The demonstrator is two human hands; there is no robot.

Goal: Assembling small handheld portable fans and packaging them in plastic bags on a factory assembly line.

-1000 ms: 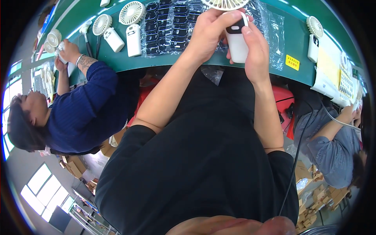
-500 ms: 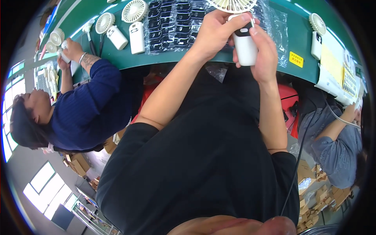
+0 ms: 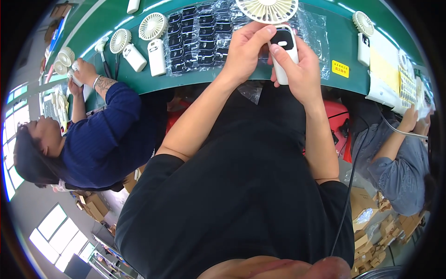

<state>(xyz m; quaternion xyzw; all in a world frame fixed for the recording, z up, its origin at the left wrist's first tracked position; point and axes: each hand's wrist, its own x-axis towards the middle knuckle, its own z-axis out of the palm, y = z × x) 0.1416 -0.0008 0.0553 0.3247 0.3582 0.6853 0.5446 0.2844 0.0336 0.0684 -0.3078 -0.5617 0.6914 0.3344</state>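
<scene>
Between both my hands is a white handheld fan point(image 3: 281, 72), its round slatted head pointing away from me and its handle toward me. A dark glossy panel point(image 3: 283, 38) with a pale button sits on the handle's upper part. My left hand point(image 3: 248, 49) grips the top of the handle near the fan head, thumb at the panel's left edge. My right hand point(image 3: 301, 69) wraps the handle from the right, its thumb lying over the front just below the button. Behind my hands, rows of dark panels point(image 3: 206, 44) lie on clear plastic film.
More white fans point(image 3: 156, 56) lie left on the green table point(image 3: 181, 82), and another fan point(image 3: 364, 49) lies right. A yellow label point(image 3: 340, 69) is near the front edge. Co-workers sit at each side: a navy sleeve point(image 3: 109, 109) left, a grey sleeve point(image 3: 402, 167) right.
The fan's handle has turned so its dark panel and button show more fully. My right thumb has moved from beside the panel down onto the handle's front. The whole view has shifted slightly.
</scene>
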